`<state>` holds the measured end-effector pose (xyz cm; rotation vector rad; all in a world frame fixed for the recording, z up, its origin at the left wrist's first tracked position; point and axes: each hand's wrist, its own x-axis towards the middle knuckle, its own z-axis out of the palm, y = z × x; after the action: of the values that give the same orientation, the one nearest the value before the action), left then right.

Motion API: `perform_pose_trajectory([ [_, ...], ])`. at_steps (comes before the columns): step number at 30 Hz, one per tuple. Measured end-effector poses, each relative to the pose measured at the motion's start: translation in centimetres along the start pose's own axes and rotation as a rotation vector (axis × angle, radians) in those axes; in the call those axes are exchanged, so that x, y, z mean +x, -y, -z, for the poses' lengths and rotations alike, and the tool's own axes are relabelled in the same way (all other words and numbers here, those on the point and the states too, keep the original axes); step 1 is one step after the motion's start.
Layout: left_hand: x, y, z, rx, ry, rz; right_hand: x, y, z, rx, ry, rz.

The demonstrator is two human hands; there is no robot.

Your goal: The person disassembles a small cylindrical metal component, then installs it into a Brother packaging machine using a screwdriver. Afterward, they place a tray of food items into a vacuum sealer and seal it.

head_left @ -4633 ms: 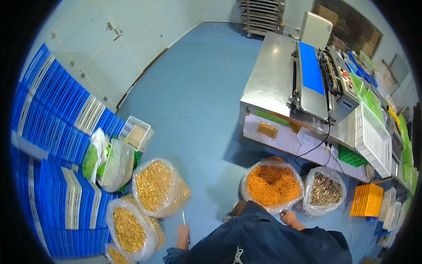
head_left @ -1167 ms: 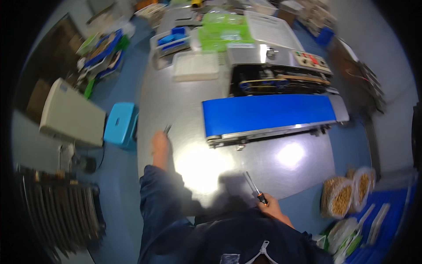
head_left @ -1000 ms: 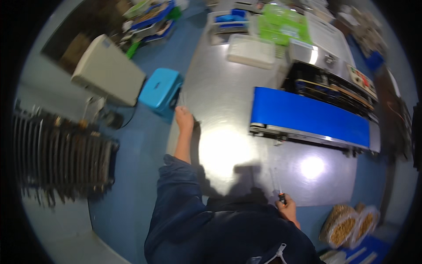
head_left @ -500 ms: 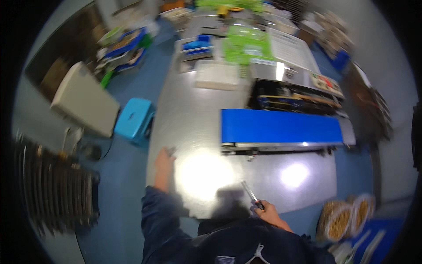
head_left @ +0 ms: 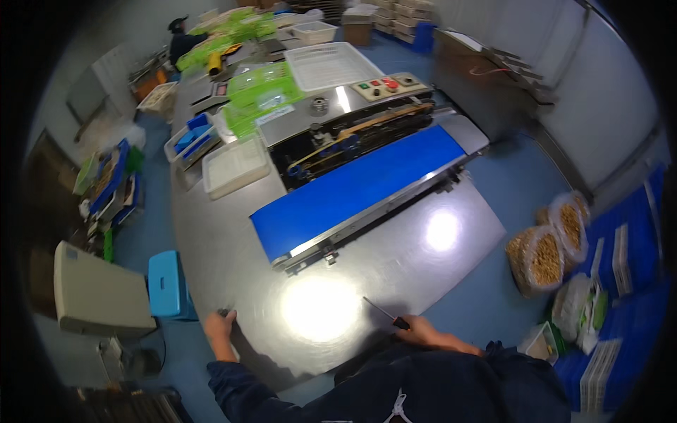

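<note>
My right hand (head_left: 419,331) is closed round the dark handle of a screwdriver (head_left: 381,308). Its thin metal shaft points forward and left over the near part of the steel table (head_left: 211,261). At the table's left edge, my left hand (head_left: 219,326) is closed, with a small dark piece at its fingertips, too small to name. Beyond both hands stands a machine with a blue conveyor belt (head_left: 360,187), probably a band sealer. Its inner works lie uncovered behind the belt, and a control panel (head_left: 386,85) with coloured buttons sits at the back.
A white tray (head_left: 236,168) and a bin with blue pieces (head_left: 194,139) stand left of the machine. Green baskets (head_left: 261,95) and a white crate (head_left: 331,63) lie behind it. A blue stool (head_left: 166,284) is on the left; filled clear bags (head_left: 543,257) stand right. A person (head_left: 182,39) is far off.
My view has swung to the right, so the table and machine now look slanted. The screwdriver stays in my right hand, and my left hand keeps near the table's left edge.
</note>
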<state>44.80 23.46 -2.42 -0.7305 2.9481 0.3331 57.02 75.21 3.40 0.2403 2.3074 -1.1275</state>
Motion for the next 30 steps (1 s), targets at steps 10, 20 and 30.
perform_pose_trajectory([
  [10,-29.8,-9.8,-4.7,-1.781,0.434,0.390,2.6,-1.0,0.6,-0.004,0.280,0.075],
  [20,-61.5,-7.9,-5.0,-2.509,-0.435,0.682,-3.8,1.7,-12.9,-0.430,0.913,0.872],
  [30,-72.6,3.9,-7.9,-2.426,-0.853,0.748,-26.2,8.5,-34.4,-0.278,1.450,0.402],
])
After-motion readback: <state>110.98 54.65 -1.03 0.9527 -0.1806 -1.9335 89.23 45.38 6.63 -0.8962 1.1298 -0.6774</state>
